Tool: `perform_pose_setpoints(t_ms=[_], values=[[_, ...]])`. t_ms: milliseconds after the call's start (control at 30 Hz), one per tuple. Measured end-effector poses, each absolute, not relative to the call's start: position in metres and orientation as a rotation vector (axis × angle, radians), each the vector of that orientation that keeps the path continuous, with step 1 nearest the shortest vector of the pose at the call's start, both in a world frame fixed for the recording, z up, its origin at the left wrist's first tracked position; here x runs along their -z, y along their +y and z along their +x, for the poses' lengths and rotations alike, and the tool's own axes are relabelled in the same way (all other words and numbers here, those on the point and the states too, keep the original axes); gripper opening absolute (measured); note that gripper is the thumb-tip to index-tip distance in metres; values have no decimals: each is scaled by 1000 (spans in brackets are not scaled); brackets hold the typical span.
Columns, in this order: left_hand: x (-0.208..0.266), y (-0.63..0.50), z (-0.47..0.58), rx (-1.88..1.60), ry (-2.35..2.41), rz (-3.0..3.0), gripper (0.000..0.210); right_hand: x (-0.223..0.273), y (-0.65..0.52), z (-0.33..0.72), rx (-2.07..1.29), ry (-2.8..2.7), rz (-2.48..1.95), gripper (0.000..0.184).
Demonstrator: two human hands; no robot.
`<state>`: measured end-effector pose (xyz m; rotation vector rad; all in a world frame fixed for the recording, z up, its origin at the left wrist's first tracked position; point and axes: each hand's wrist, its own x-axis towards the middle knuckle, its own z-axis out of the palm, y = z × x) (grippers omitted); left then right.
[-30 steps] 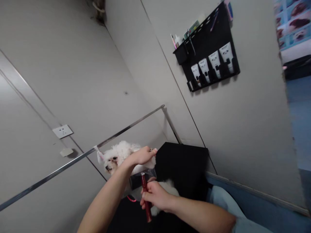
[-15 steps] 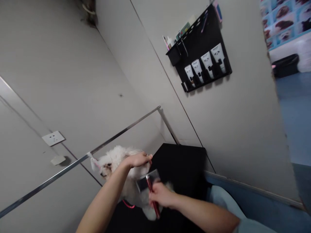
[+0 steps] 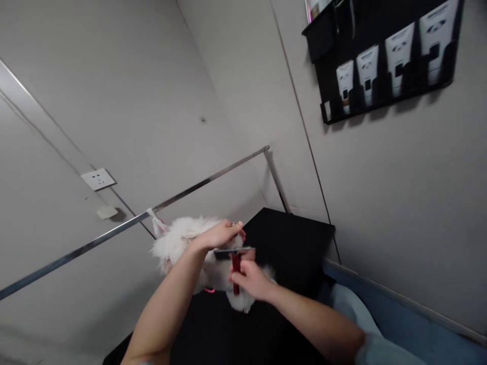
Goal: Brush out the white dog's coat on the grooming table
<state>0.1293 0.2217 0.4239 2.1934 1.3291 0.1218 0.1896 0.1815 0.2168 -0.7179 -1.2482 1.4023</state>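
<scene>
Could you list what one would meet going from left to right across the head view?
Wall socket → white dog → left hand → red-handled brush → black table → black wall rack.

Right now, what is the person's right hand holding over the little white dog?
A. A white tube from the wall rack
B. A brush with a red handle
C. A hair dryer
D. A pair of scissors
B: the right hand is closed around the red handle of a brush, whose flat head lies against the white dog, while the left hand rests on the dog's fur.

brush (image 3: pixel 233 253) raised, dog (image 3: pixel 178 243) head turned away
</scene>
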Motion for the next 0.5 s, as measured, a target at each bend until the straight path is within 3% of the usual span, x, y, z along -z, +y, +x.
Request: perform_pose_setpoints(t_ms=[67,200,367,500], values=[[-427,221,128,-211,1354,2187,57,-218,185,189,-1395,-1248,-748,9],[-429,222,125,-310,1337,2156,58,-212,184,186,-1777,-1278,-781,14],[-429,222,123,-363,1283,2160,59,-222,190,185,-1571,-1285,-733,5],[-429,220,119,-447,1259,2134,61,-227,188,187,-1837,-1402,-783,8]])
